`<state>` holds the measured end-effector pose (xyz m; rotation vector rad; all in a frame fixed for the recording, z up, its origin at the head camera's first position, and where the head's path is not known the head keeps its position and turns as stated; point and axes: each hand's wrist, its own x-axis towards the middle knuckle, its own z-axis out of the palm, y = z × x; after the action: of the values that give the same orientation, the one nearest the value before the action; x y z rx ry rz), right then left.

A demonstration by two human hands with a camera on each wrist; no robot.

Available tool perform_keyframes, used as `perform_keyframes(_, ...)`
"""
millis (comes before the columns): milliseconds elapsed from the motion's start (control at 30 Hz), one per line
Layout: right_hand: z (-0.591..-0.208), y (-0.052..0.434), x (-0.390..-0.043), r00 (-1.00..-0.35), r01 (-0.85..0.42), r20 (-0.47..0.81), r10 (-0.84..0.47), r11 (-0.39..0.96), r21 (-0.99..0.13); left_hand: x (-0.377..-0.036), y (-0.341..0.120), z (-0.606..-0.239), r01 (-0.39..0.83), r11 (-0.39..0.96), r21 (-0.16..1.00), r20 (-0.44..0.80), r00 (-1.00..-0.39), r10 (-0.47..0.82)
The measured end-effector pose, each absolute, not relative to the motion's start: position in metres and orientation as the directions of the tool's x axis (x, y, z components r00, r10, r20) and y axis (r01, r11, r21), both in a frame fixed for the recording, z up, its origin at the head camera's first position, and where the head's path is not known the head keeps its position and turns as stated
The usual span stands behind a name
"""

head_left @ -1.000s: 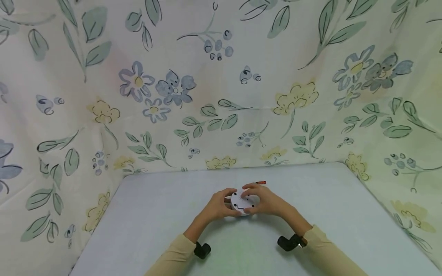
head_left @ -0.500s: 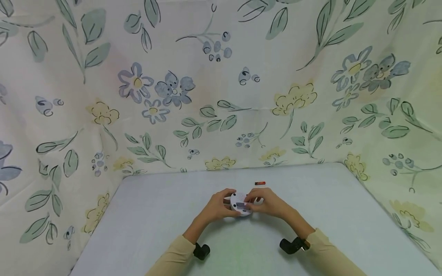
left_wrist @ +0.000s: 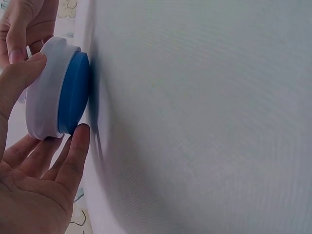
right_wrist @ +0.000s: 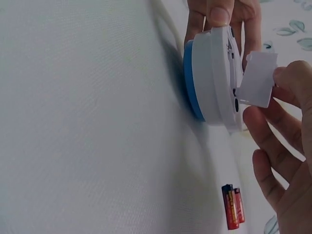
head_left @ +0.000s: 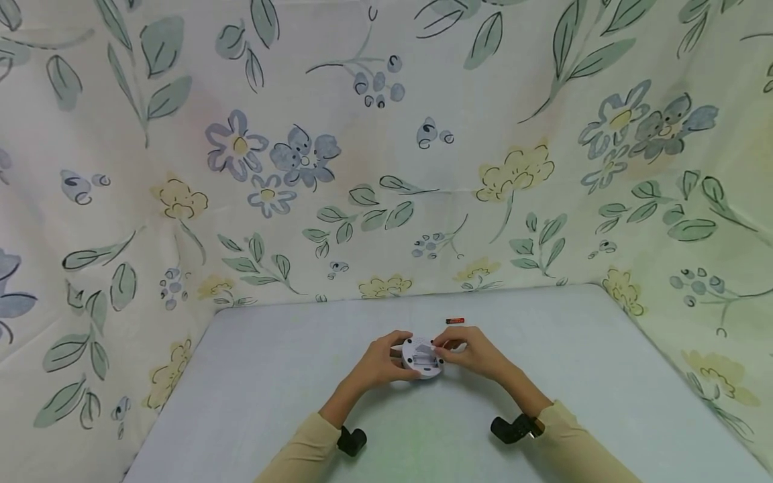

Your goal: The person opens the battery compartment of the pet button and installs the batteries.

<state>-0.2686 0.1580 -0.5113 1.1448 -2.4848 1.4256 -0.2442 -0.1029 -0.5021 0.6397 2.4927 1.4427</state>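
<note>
A round white device (head_left: 417, 349) with a blue face (left_wrist: 74, 92) lies blue side down, its underside and open battery compartment facing up. Thumb and fingers of my left hand (head_left: 382, 359) grip its rim from the left. My right hand (head_left: 474, 352) pinches a thin white battery cover (right_wrist: 260, 78) by its edge, tilted up over the compartment's right side. In the right wrist view, the cover's lower edge is right at the device's underside. Beyond the right hand, two red and black batteries (right_wrist: 230, 207) lie side by side on the table.
The white-covered table (head_left: 290, 355) extends around both hands. A floral cloth (head_left: 386, 154) hangs behind the table and at its sides. A black wrist camera (head_left: 352, 441) sits on the left wrist and another black camera (head_left: 509, 429) on the right.
My right fingers, first spread over the device, have pinched the battery cover and raised it, exposing the compartment. The batteries show fully in the head view. My left hand stays on the rim.
</note>
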Motion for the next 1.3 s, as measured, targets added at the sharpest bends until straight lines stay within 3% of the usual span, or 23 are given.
perform_keyframes(867,-0.513,0.190,-0.265,-0.765,-0.562,0.360,-0.534,0.281,-0.778,-0.243,-0.104,-0.501,0.261,0.450,0.854,0.036,-0.892,0.450)
perform_keyframes(1300,-0.517,0.225,-0.261,-0.796,-0.539,0.305,-0.524,0.384,-0.750,-0.242,-0.108,-0.502,0.268,0.457,0.848,0.035,-0.889,0.456)
